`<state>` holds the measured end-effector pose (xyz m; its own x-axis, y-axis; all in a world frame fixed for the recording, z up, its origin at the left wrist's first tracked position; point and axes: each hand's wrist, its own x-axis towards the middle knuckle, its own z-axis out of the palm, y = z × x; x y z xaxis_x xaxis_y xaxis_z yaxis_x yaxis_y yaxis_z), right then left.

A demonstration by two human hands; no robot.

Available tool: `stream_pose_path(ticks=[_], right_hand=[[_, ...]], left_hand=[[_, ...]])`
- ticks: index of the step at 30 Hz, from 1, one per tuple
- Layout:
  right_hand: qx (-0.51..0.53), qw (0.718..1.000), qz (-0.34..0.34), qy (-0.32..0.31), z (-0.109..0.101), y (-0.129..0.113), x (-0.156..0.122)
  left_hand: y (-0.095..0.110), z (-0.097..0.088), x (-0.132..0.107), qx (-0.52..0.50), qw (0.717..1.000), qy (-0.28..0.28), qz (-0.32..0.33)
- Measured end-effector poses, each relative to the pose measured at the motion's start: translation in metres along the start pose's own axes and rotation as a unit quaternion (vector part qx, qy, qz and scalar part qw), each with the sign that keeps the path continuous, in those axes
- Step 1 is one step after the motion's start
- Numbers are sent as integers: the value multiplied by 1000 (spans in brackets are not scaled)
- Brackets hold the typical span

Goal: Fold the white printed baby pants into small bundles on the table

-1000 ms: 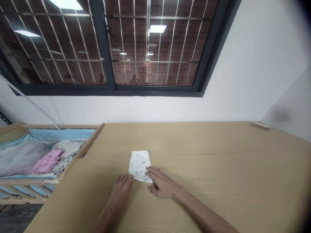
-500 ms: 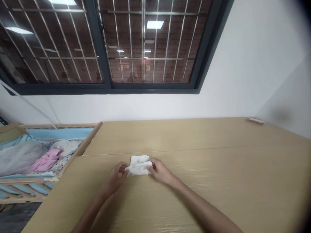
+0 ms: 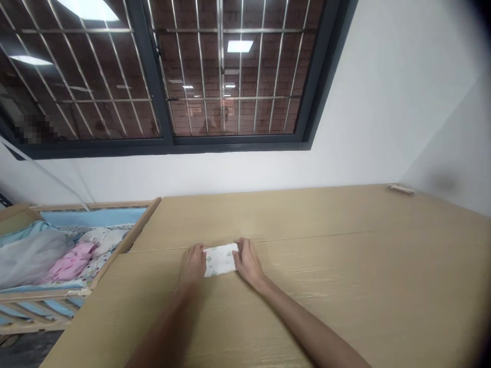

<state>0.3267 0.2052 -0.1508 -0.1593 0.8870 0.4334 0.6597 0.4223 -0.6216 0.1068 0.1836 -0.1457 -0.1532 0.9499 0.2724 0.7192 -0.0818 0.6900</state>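
Observation:
A small white cloth (image 3: 220,259) with tiny coloured prints lies folded into a short packet on the wooden table (image 3: 345,286), just in front of the seam between two boards. My left hand (image 3: 194,264) lies flat on the packet's left end. My right hand (image 3: 247,260) lies flat on its right end. Only the middle strip of the cloth shows between them. Neither hand has its fingers curled around the cloth.
A wooden crib (image 3: 115,250) stands against the table's left side, holding a pink garment (image 3: 69,261), a grey net and pale bedding. A small wooden piece (image 3: 401,188) lies at the far right corner. A white wall and a barred window rise behind the table.
The cloth was a longer rectangle a second ago. Both hands lifted its near end and folded it away from me, and now they press flat on the shorter packet.

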Motion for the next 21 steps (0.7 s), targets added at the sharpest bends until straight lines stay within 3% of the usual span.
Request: stream_pose_path(ticks=[2,6,8,11,17,21], right_hand=[[-61,994,-88,-5,-7,-11,-2],[-121,956,-215,-158,-7,-24,-5],[-139,942,-223,-211,1,-22,-5],[-154,936,-213,-232,9,-15,-6],[-131,944,-185,-239,-7,-8,-5],[-120,950,-153,-245,-22,-2,-9]], left_hand=[[12,4,-12,16,999,18,37],[34,25,-34,67,988,-24,135],[35,37,-39,117,982,-60,133],[22,48,-40,179,971,-86,131],[-19,43,-44,225,957,-39,178],[-33,35,-49,237,954,-19,182]])
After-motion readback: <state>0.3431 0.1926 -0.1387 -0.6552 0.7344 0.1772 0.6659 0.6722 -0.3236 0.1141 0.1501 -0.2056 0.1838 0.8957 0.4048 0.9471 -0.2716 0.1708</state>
